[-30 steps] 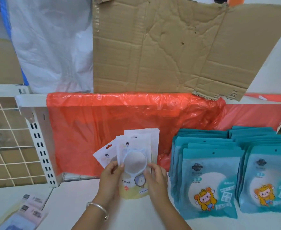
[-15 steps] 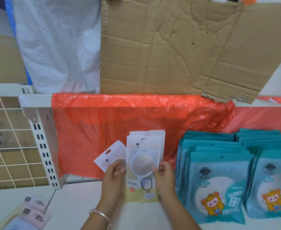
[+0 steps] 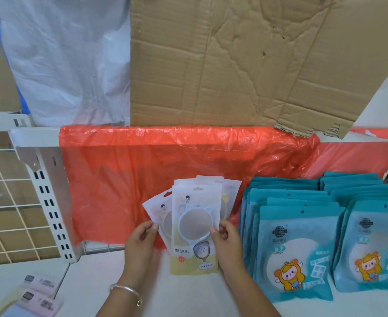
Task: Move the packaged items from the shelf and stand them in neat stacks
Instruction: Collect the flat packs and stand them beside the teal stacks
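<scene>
White and pale-yellow plastic packets (image 3: 195, 227), each holding a small round mirror with a light-blue cat-eared frame, stand upright in a loose fan at the centre of a white shelf (image 3: 92, 282). The front packet faces the viewer; the ones behind lean out to the left and right. The left hand (image 3: 140, 241) grips the bundle's left edge and the right hand (image 3: 228, 243) pinches its right edge, thumb on the front, so the hands are apart with the packets clamped between them. A silver bracelet (image 3: 126, 291) circles the left wrist. Just to the right stand rows of teal mirror packets (image 3: 296, 248) with a cartoon figure. Red plastic sheeting (image 3: 165, 161) hangs behind, with creased cardboard (image 3: 234, 65) and a white plastic bag (image 3: 69, 60) above. A wire grid panel (image 3: 9, 191) and pink packets (image 3: 39, 296) are at left.
</scene>
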`<state>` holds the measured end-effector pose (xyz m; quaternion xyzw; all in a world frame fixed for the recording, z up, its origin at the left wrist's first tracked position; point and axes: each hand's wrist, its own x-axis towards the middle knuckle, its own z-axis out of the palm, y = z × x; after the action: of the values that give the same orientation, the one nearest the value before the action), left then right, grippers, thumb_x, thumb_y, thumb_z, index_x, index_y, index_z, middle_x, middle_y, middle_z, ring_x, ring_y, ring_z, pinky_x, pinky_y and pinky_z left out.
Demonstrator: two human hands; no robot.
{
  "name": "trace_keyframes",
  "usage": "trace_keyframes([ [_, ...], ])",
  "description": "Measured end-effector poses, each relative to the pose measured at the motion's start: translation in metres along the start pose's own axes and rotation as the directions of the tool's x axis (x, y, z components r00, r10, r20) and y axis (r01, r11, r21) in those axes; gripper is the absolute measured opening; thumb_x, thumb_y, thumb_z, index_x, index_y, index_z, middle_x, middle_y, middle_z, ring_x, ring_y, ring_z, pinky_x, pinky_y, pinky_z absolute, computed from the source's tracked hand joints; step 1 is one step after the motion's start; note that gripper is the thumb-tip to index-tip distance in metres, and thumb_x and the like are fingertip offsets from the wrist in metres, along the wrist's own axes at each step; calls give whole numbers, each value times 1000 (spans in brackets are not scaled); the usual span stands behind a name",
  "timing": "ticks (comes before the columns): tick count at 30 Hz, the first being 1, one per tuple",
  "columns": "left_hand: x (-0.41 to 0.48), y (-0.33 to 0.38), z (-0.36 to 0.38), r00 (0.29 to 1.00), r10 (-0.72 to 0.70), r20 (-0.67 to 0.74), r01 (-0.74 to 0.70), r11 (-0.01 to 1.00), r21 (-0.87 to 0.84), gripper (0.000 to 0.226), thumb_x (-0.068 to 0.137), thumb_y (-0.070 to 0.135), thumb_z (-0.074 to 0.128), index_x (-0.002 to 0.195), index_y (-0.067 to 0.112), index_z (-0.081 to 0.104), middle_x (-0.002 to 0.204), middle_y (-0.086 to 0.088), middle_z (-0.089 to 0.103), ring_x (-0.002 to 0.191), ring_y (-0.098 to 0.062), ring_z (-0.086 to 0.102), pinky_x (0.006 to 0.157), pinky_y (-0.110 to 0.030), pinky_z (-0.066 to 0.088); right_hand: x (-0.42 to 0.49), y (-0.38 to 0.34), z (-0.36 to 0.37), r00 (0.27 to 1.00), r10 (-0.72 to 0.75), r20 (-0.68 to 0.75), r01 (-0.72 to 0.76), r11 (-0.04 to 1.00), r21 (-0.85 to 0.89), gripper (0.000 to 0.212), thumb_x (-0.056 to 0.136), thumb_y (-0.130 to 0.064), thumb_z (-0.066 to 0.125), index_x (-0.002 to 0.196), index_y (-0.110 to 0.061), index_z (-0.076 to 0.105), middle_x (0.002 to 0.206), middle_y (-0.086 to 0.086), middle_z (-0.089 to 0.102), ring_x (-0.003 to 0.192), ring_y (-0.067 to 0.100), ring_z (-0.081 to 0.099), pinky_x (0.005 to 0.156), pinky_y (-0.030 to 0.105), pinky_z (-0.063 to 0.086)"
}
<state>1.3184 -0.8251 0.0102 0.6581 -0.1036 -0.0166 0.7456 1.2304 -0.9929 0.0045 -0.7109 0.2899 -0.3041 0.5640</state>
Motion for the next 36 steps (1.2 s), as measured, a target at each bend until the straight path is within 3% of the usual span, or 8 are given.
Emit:
trace_keyframes([
  [5,1,14,19,993,63,104,-66,997,30,16,90,8,59,90,19,71,86,14,73,80,8,62,75,-10,46,1,-8,-5,996,-71,-55,69,997,-40,8,90,-16,60,91,-24,58,100,-1,48,81,8,53,71,13,45],
  [8,6,12,21,995,51,87,-50,999,-7,16,91,9,58,92,20,70,91,7,72,87,-6,63,76,-15,46,4,-6,-5,988,-103,-111,94,992,-82,11,89,-20,61,98,-23,55,119,-3,41,100,11,51,93,30,48],
  [14,-15,21,24,987,61,151,-49,995,-81,22,97,25,47,108,26,67,107,13,71,101,0,63,82,-16,47,4,4,13,987,18,-158,-37,992,-117,86,79,-40,71,148,-23,23,154,-2,14,139,25,26,112,48,30],
  [19,-16,13,34,982,28,185,-22,999,-34,33,87,31,64,118,28,55,111,6,69,103,-9,65,84,-28,52,8,6,15,986,153,-67,-145,983,111,118,45,-70,76,143,-45,14,150,-6,33,134,23,40,108,49,38],
  [25,-15,19,33,976,118,181,-114,993,-30,15,92,11,57,101,20,65,99,5,73,95,-13,67,78,-25,52,6,-3,6,999,32,25,-38,966,256,90,70,-26,81,141,-35,28,137,-9,44,125,17,47,103,37,42],
  [28,-11,14,25,967,132,218,-134,991,-2,20,92,9,57,98,23,69,98,4,72,96,-18,66,74,-21,52,5,-5,4,998,-38,55,24,974,226,77,60,-38,79,128,-41,45,130,-6,53,118,18,54,99,44,47],
  [30,-9,10,26,963,186,193,-213,969,127,19,88,24,58,92,37,70,99,9,65,101,-18,58,87,-28,48,5,-9,6,992,-46,116,23,980,197,69,56,-47,75,120,-47,49,127,-5,53,116,19,56,96,48,49],
  [36,-16,20,55,993,48,110,-53,998,43,49,78,61,39,122,39,38,130,12,35,125,-4,35,107,-25,30,2,-4,12,996,49,73,-60,985,159,105,48,-50,76,141,-36,30,144,-9,25,131,16,35,108,40,37],
])
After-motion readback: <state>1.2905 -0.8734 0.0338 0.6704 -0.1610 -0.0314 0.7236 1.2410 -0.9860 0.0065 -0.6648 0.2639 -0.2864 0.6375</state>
